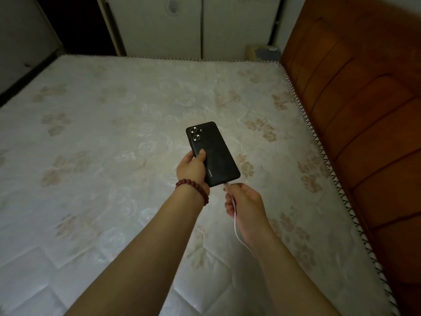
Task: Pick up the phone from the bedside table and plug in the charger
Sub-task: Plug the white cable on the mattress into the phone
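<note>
A black phone point(214, 151) is held above the mattress, back side up, its two camera lenses at the far end. My left hand point(192, 169) grips its left edge, thumb on the back; a red bead bracelet circles that wrist. My right hand point(243, 201) pinches the white charger cable point(235, 222) just behind its plug point(226, 185). The plug touches the phone's near bottom edge; how deep it sits cannot be told. The cable trails down along my right wrist.
A bare quilted mattress point(114, 137) with a floral pattern fills the view below my hands. An orange-brown wooden headboard point(364, 110) runs along the right. White cabinet doors point(177, 26) stand beyond the bed, with a dark gap at the far left.
</note>
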### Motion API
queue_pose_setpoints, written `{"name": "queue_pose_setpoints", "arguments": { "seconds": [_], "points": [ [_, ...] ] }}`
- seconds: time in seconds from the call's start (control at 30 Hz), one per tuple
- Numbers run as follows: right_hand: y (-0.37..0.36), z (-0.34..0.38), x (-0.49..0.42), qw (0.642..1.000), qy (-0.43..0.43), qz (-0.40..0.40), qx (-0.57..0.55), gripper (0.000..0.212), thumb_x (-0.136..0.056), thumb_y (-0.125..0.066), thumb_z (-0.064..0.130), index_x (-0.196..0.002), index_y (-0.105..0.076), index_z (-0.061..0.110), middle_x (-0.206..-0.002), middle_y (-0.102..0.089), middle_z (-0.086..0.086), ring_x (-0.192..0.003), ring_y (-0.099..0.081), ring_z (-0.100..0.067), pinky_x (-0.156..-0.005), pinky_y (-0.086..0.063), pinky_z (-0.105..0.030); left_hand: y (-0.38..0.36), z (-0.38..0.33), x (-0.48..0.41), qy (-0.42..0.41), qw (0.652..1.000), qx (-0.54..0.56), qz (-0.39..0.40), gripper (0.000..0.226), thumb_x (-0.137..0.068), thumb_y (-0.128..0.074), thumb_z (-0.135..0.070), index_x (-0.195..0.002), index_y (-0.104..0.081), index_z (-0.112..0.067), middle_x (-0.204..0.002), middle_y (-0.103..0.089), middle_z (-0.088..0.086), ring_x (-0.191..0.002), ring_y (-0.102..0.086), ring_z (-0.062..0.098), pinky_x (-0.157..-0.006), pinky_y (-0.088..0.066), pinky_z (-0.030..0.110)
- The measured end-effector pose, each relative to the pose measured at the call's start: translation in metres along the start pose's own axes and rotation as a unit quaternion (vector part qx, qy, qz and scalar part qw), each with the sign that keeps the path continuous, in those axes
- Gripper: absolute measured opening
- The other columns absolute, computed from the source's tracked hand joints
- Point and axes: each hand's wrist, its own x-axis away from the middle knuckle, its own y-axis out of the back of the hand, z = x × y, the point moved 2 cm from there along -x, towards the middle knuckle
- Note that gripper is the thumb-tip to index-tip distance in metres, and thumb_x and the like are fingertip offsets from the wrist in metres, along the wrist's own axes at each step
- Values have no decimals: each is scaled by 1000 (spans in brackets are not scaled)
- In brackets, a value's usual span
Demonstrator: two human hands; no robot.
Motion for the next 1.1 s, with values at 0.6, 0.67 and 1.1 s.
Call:
{"name": "queue_pose_setpoints", "arguments": {
  "seconds": [0.6, 0.67, 1.1],
  "points": [
    [-42, -51, 134, 999, 38, 23, -18, 34, -87, -61, 11, -54, -60, 20, -48, -51, 4, -47, -43, -9, -47, -40, -21, 104, -7, 88, 7, 999, -9, 36, 13, -92, -51, -14, -104, -56, -13, -84, -63, 4, -71, -60, 20, -57, -50, 35],
    [-42, -53, 140, 999, 42, 26, -21, 35, -87, -60, 11, -54, -61, 21, -48, -51, 3, -47, -43, -9, -47, -40, -21, 107, -6, 89, 11, 999, -10, 33, 13, -92, -51, -15, -103, -56, -13, -84, -62, 4, -71, -60, 20, -56, -50, 34],
    [-31, -52, 156, 999, 36, -18, -12, 28, -89, -62, 15, -62, -63, 16, -53, -55, 1, -55, -48, -14, -54, -45, -25, 108, 6, 100, 5, 999, -38, 32, 34, -89, -56, -16, -123, -55, -14, -96, -66, 6, -75, -64, 21, -48, -51, 34]
  ]
}}
